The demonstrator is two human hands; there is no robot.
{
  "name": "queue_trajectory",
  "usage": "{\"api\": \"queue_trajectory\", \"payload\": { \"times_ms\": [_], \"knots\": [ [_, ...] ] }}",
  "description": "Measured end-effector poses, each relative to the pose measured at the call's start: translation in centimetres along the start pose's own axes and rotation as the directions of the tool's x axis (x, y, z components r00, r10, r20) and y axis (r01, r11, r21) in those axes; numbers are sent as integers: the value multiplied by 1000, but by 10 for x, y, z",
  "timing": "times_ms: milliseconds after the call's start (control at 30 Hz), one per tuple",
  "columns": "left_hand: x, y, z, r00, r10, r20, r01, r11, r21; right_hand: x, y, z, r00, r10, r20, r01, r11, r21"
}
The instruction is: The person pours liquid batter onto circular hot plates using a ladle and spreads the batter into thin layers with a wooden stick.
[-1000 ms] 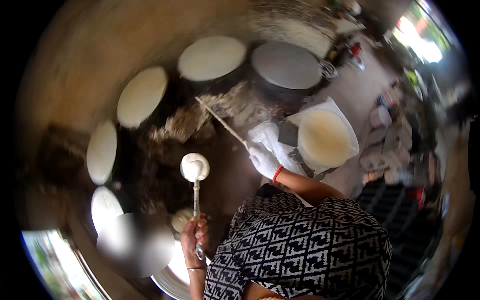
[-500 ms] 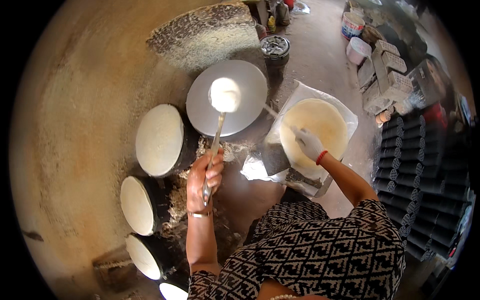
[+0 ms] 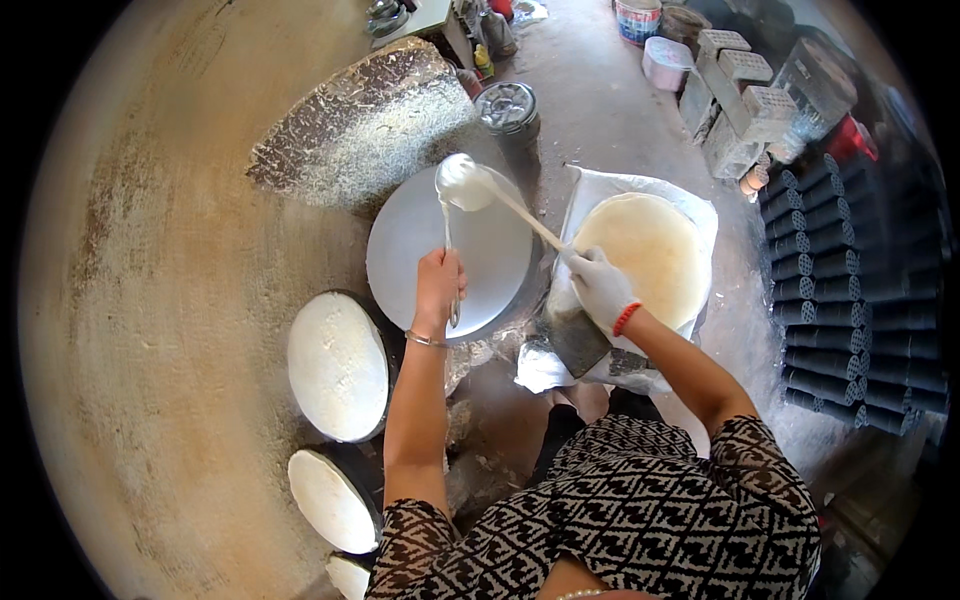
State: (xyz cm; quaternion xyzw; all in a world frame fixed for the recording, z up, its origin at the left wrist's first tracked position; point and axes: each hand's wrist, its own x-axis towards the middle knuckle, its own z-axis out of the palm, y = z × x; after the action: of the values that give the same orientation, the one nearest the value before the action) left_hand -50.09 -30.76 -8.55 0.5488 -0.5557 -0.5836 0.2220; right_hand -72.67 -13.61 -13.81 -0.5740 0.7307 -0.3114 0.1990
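My left hand [image 3: 438, 288], wearing a bangle, is closed around the handle of a metal ladle [image 3: 448, 232]. The ladle's bowl holds white batter [image 3: 463, 180] above a round grey griddle [image 3: 410, 240]. In a white glove, my right hand [image 3: 603, 288] grips a light wooden stick [image 3: 522, 212]. Its far end meets the batter at the ladle; whether it lies in the bowl or just over it, I cannot tell. Below my right hand, a stack of thin round pancakes [image 3: 645, 240] rests on white sheeting [image 3: 703, 235].
More round griddles line the left side, one bearing a pale sheet of batter [image 3: 338, 365], another a similar pancake [image 3: 333, 500]. A crumb-covered slab [image 3: 360, 125] stands behind. Black perforated coal briquettes [image 3: 850, 300] are stacked right, near grey bricks [image 3: 745, 100] and a lidded pot [image 3: 507, 105].
My right hand has moved slightly up with the stick, whose end now meets the batter at the ladle. The view has shifted, and the ladle now appears at the griddle's far part.
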Motion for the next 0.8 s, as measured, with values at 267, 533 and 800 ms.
{"api": "queue_trajectory", "payload": {
  "times_ms": [267,533,800],
  "knots": [
    [29,-33,-45,847,517,125,-395,454,799,4,-62,40,993,119,1,-118,988,-102],
    [-13,92,-130,671,725,-155,-289,448,846,-40,-76,77,967,201,-155,-166,963,212],
    [-49,41,-160,994,111,-8,-110,961,-252,36,-111,138,972,164,-167,-115,956,269]
  ]
}}
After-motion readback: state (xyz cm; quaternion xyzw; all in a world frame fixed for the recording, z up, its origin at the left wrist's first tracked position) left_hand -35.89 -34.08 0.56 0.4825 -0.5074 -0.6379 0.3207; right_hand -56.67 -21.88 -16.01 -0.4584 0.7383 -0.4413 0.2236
